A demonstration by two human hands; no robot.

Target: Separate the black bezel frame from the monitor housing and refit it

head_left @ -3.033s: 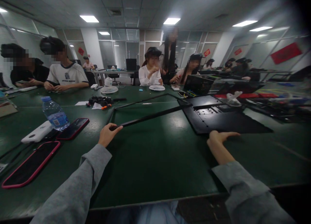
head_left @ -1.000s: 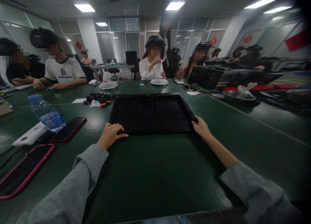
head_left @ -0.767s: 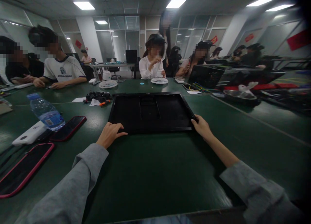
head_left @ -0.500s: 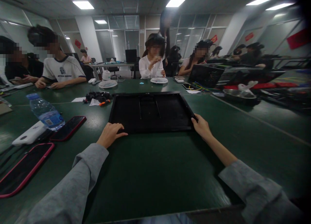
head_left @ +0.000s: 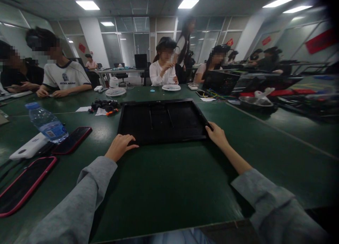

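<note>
A black monitor casing (head_left: 182,125), a shallow rectangular shell with a raised rim and two thin ridges inside, lies on the green table before me. My left hand (head_left: 120,145) is at its near left corner, fingers curled over the rim and thumb stretched along the front edge. On the opposite side, my right hand (head_left: 217,134) grips the right rim close to the near corner, its thumb on top. The fingers under the right rim are hidden.
To the left lie two red-rimmed phones (head_left: 28,184), a white power bank (head_left: 29,147) and a tilted water bottle (head_left: 47,124). Beyond the casing are dark small parts (head_left: 103,106) and white fan pieces (head_left: 171,87). A metal bowl (head_left: 255,103) stands right. Several people sit around.
The view has shifted slightly to the right. Both hands stay at the casing, which has hardly moved. Across the table, a standing person has shifted behind the seated one.
</note>
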